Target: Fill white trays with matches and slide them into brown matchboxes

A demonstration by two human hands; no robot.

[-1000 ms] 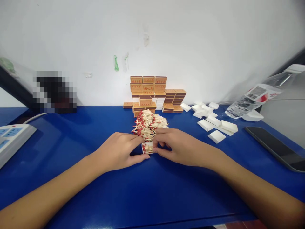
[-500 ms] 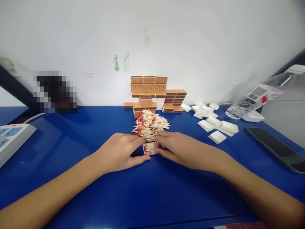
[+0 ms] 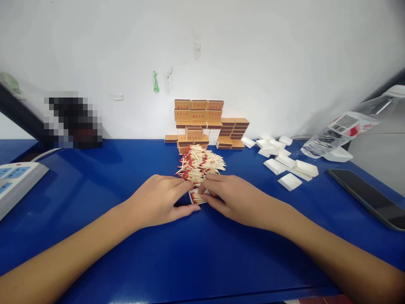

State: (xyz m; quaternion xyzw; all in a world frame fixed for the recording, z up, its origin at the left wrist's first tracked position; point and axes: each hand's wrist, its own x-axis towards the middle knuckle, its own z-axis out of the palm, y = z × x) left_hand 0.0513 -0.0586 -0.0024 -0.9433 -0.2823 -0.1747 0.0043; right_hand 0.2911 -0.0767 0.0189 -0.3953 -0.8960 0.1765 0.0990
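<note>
A small white matchbox tray (image 3: 191, 198) lies on the blue table with red-tipped matches (image 3: 198, 198) in it. My left hand (image 3: 160, 200) steadies the tray at its left end, index finger on the far side and thumb on the near side. My right hand (image 3: 229, 196) is at the tray's right part, its thumb and bent index finger closed on the matches there; it hides that end of the tray. Just behind both hands rises a loose heap of matches (image 3: 201, 162), heads mostly to the left.
Brown matchboxes (image 3: 198, 116) are stacked against the wall. White trays (image 3: 284, 160) lie scattered at the right, beside a tilted plastic bottle (image 3: 341, 126) and a phone (image 3: 370, 196). A power strip (image 3: 23, 181) sits at the left edge, near a blurred-out dark object (image 3: 74, 120).
My right hand has shifted slightly left, its index finger now reaching further over the tray. The left hand keeps its place. The view has moved a little.
</note>
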